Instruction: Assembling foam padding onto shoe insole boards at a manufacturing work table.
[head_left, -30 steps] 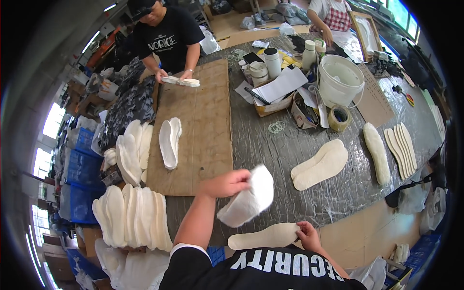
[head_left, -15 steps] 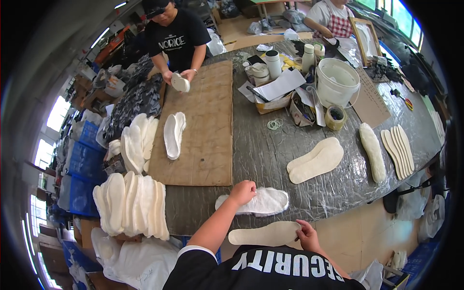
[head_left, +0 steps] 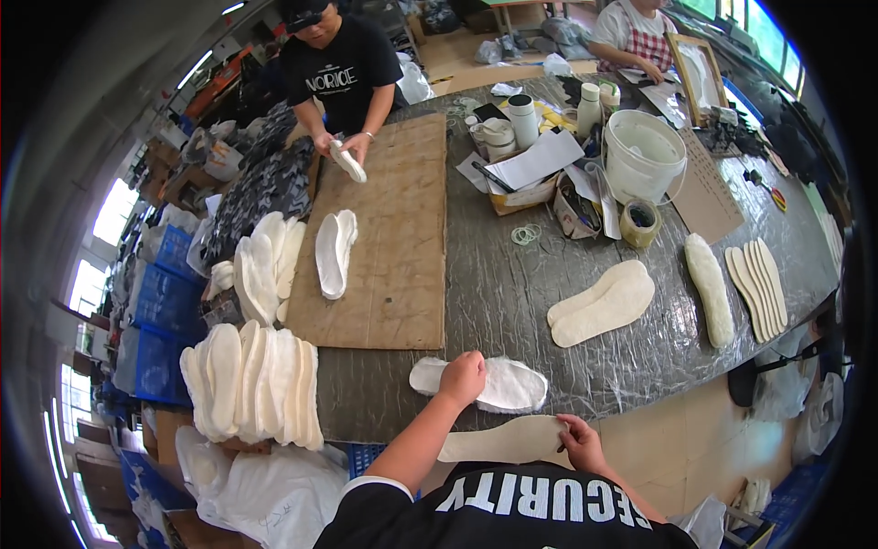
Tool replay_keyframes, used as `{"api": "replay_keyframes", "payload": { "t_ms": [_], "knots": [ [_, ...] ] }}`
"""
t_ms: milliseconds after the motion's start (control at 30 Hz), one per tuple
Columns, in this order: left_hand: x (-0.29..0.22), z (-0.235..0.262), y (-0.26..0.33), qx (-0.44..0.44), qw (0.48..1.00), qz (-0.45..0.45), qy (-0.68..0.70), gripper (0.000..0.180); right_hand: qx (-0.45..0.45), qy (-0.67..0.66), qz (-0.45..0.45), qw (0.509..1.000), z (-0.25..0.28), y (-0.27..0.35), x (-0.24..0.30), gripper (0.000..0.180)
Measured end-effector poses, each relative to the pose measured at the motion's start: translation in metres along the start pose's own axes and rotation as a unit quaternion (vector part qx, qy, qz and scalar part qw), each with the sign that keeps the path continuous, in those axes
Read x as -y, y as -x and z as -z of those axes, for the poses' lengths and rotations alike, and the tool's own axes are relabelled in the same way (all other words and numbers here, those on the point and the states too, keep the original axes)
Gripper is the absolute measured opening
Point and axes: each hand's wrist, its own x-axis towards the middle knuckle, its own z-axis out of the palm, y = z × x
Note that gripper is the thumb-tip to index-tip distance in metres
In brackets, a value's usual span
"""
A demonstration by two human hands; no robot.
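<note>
A fluffy white insole (head_left: 514, 384) lies at the table's near edge. Over its middle is my left hand (head_left: 464, 377), fingers curled closed; whatever they might hold is hidden. Nearer to me, my right hand (head_left: 582, 445) pinches the right end of a flat cream insole (head_left: 498, 440), held just off the table edge. Farther right on the table rest two overlapping cream insoles (head_left: 604, 302).
A brown board (head_left: 393, 265) carries a white insole (head_left: 335, 256); a co-worker (head_left: 343, 82) behind it holds another. Insoles pile up at left (head_left: 251, 384). A white bucket (head_left: 643, 157), tape roll (head_left: 639, 223), fluffy insole (head_left: 709, 288) and fanned insoles (head_left: 757, 288) occupy the right.
My left hand has come down slightly over the fluffy insole. The flat insole in my right hand has tilted and shifted a little. The co-worker has turned the insole they hold.
</note>
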Motion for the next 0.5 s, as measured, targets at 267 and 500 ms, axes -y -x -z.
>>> {"api": "replay_keyframes", "payload": {
  "t_ms": [267,500],
  "knots": [
    [0.028,-0.010,0.008,0.039,0.964,0.099,0.245,0.010,0.002,-0.003,-0.004,1.000,-0.003,0.003,0.004,0.033],
    [0.012,-0.005,0.029,-0.062,0.961,0.027,0.267,0.010,0.005,-0.006,0.004,1.000,-0.001,0.006,0.001,0.038]
  ]
}}
